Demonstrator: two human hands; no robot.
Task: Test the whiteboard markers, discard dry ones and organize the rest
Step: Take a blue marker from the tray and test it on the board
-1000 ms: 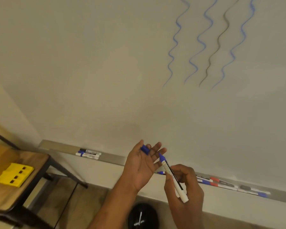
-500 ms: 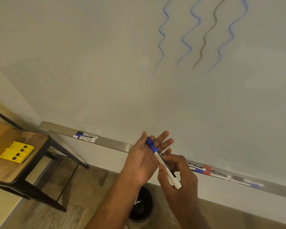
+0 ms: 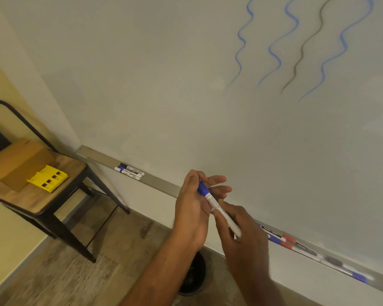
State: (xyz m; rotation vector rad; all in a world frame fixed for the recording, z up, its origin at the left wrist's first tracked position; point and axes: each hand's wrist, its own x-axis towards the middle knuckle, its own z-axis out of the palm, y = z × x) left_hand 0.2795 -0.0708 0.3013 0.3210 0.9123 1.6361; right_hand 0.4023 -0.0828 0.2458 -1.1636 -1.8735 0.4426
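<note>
Two hands are joined on one blue marker (image 3: 217,207) in front of the whiteboard (image 3: 186,85).

The barrel is pinched in the curled right hand (image 3: 241,235) at about 5 o'clock, while the blue cap end is closed on by thumb and forefinger of the left hand (image 3: 192,208), whose other fingers are spread. Whether the cap is fully seated cannot be told. If left loose, a working marker could be dried out, or dropped toward the bin (image 3: 191,277) at 6 o'clock. A mix-up with the three sorted markers (image 3: 129,171) at 10 o'clock on the tray (image 3: 159,183) is also possible.
</note>
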